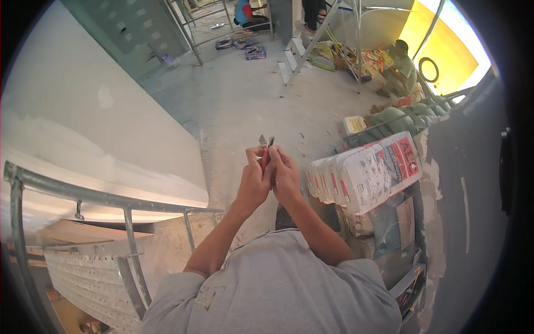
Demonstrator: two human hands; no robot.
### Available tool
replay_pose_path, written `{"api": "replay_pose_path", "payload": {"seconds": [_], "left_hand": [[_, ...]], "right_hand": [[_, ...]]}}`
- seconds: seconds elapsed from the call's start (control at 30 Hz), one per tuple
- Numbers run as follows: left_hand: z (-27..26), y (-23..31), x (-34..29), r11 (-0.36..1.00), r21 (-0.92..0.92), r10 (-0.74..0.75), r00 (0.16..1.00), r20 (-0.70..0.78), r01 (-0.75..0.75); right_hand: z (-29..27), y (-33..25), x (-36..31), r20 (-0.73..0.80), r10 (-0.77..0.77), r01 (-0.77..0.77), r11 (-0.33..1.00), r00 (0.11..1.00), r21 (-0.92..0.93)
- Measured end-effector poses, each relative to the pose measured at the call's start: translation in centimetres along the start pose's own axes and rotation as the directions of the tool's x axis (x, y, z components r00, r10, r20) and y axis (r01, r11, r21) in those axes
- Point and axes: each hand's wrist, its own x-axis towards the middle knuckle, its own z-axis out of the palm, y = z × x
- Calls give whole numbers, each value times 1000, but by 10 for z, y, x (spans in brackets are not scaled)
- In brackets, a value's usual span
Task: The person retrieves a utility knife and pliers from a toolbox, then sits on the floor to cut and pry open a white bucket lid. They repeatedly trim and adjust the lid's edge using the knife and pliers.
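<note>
Both my hands are held close together in front of my chest, out over the floor. My left hand [256, 177] is closed around a slim red-handled tool [264, 159]; its exact kind is too small to tell. A thin grey-brown pointed piece [262, 139] sticks up by the left fingertips. My right hand [285, 173] presses against the left, its thumb and fingers pinched on a narrow dark piece with a metallic tip [271, 141]. The palms and the lower parts of what I hold are hidden.
White bags [367, 172] are stacked close on my right, beside a grey wall [473, 222]. A metal rail [105, 196] runs along my left, by a pale wall panel [105, 122]. Ahead stand a stepladder [303, 50] and scaffolding [197, 28]. Other people [401, 69] sit or stand farther off.
</note>
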Motion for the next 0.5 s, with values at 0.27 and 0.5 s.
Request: {"api": "replay_pose_path", "payload": {"seconds": [0.27, 0.5], "left_hand": [[-9, -59, 131, 993, -109, 37, 999, -38, -41], [3, -102, 276, 789, -543, -291, 953, 82, 287]], "right_hand": [[-25, -41, 135, 1, -102, 100, 973, 995, -207], [-55, -54, 258, 171, 7, 54, 935, 985, -351]]}}
